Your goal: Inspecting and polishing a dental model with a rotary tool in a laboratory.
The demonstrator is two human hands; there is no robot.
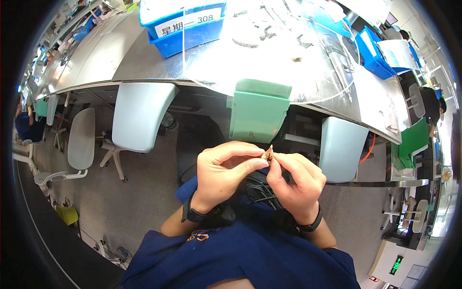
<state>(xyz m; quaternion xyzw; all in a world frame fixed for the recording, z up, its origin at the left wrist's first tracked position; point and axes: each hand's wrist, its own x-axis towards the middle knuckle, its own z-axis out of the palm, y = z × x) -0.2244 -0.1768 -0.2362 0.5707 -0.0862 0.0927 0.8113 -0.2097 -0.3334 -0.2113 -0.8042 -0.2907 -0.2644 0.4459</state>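
Held up in front of my body is a small brown and golden pointed piece (pixel 268 154), too small to tell its kind. The thumb and fingers of my left hand (pixel 222 166) pinch it from one side. From the other side, the fingertips of my right hand (pixel 299 180) close on its edge. Both hands are in the air, between me and the green chair back, and the fingertips hide part of the piece. A dark band circles each wrist.
Ahead is a metal-topped table (pixel 144 60) with a blue bin (pixel 204 36), dark curved fragments (pixel 267 33) and a small brownish bit (pixel 297 59). A green chair (pixel 260 111) stands between two pale chairs (pixel 142 115). Another blue bin (pixel 373 55) is at the right. People appear at both far sides.
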